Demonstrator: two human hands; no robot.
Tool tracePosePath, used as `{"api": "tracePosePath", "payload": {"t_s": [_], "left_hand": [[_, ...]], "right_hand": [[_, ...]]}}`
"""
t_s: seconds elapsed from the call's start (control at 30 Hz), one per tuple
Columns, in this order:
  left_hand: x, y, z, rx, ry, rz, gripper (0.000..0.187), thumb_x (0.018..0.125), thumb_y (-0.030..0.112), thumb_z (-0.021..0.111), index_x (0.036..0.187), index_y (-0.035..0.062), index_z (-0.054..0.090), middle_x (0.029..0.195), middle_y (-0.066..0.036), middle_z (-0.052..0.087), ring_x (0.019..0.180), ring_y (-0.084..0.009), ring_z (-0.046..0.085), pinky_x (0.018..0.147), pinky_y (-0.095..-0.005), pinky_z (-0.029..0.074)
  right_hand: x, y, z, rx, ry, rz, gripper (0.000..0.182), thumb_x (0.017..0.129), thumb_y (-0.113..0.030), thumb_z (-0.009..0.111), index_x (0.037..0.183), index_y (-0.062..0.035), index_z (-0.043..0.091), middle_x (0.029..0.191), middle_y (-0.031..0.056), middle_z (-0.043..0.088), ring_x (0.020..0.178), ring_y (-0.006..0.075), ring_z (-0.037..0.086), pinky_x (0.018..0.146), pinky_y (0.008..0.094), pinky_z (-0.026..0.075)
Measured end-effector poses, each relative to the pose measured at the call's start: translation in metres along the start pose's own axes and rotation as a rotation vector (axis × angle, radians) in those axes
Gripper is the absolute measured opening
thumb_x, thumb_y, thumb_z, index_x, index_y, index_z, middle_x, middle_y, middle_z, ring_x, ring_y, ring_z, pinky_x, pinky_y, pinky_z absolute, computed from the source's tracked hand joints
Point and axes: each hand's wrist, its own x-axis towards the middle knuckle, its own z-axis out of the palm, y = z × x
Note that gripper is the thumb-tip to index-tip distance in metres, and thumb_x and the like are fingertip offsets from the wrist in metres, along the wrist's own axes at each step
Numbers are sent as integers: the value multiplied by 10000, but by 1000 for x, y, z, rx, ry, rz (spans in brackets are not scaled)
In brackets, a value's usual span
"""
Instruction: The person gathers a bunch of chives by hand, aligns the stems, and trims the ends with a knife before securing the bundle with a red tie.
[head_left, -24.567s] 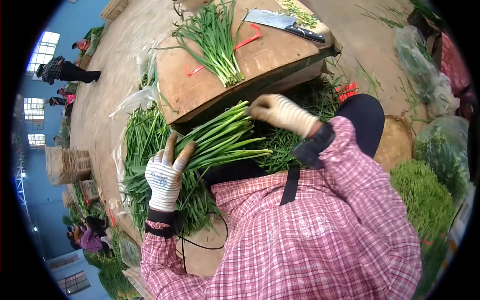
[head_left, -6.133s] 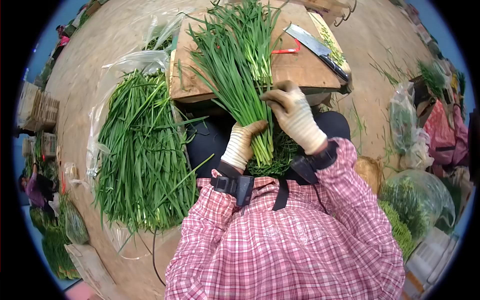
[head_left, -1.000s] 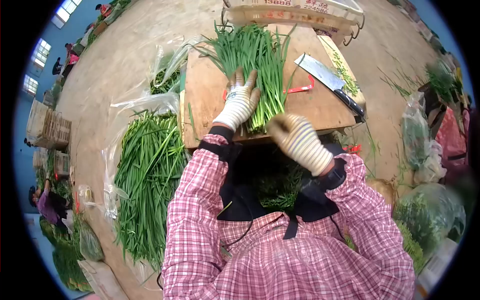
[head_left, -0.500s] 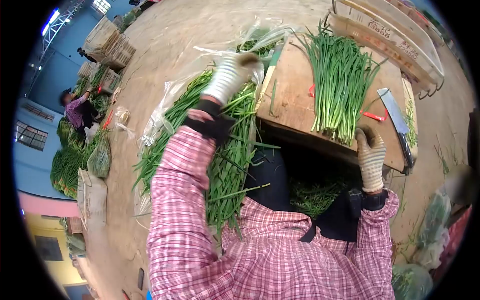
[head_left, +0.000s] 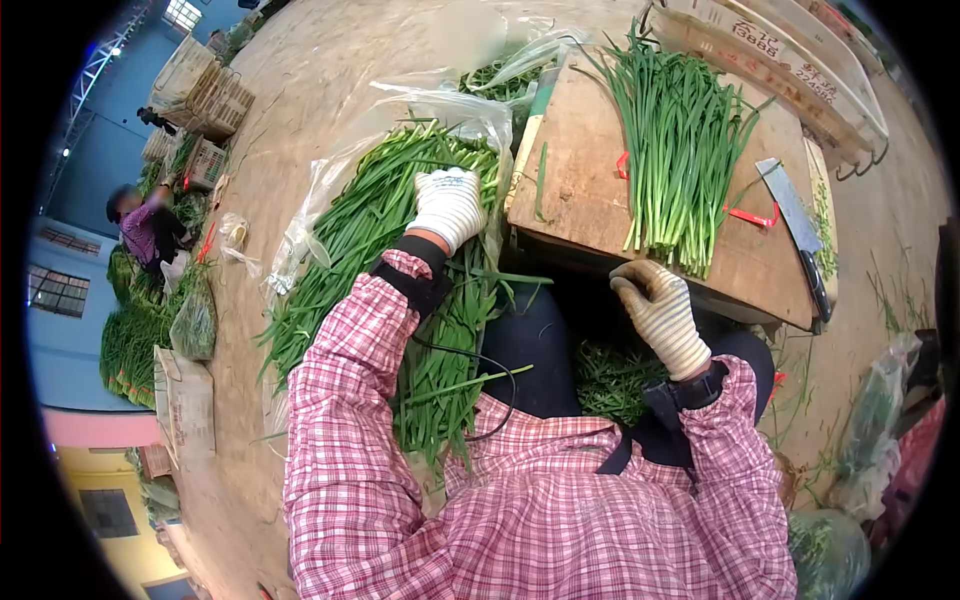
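My left hand [head_left: 450,207], in a striped white glove, is closed on the green garlic chives [head_left: 350,225] heaped on clear plastic to the left; its fingertips are hidden among the stalks. My right hand [head_left: 662,312], gloved with brown-stained fingers, hovers by the front edge of the wooden board [head_left: 575,190]. Its fingers are loosely bent, thumb apart, and nothing shows in them. On the board lies a bunch of chives [head_left: 680,160], cut ends toward me, over a red strap [head_left: 755,215]. A cleaver [head_left: 790,210] with a black handle rests at the board's right side.
Plastic crates [head_left: 770,70] stand behind the board. Dark green leaves [head_left: 620,385] lie below it between my knees. Bagged greens [head_left: 870,430] are on the right. Farther left, a person [head_left: 150,225] sits among greens, near stacked crates [head_left: 200,90] and a white box [head_left: 185,400].
My left hand has come back toward me, down onto the heaped chives. My right hand has left the board's right front edge and shifted left. The bunch on the board stays put.
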Motion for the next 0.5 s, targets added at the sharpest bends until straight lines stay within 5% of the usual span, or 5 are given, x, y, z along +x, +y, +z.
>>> {"api": "tracePosePath", "payload": {"t_s": [0.1,0.23,0.33,0.43,0.5], "left_hand": [[-1,-16,-13,-223,-28,-27,387,799,424,678,1058,137,702,1093,-104,686,1044,-322,633,935,-511,416],[-8,-46,-7,-211,419,138,387,871,363,686,1162,108,685,1104,-137,697,1030,-297,641,947,-454,426],[-16,-65,-32,-988,192,-20,469,902,380,694,1162,-10,673,1045,-105,713,961,-158,620,875,-256,466],[-57,-72,-75,-1191,246,-84,416,934,370,652,1179,35,681,1074,-65,708,1003,-131,606,867,-259,467],[-86,-98,-96,-1292,368,118,378,952,371,625,1163,63,681,1117,-68,699,998,-129,610,839,-264,474]], "right_hand": [[0,1,1,-3,-27,48,105,869,-66,657,944,6,669,789,121,643,691,200,617,641,308,489],[4,-3,7,-82,-38,-30,111,864,-89,663,951,-20,676,828,132,652,724,254,644,661,338,505],[19,-14,28,-216,-97,-373,160,846,-127,675,1001,-89,675,1024,119,652,891,342,650,741,404,526],[42,-32,66,-233,-79,-544,252,839,-127,661,1085,-81,629,1183,129,599,962,352,635,794,433,526],[49,-33,81,-207,-154,-573,260,835,-122,659,1086,-69,617,1204,137,587,967,365,629,804,438,524]]}}
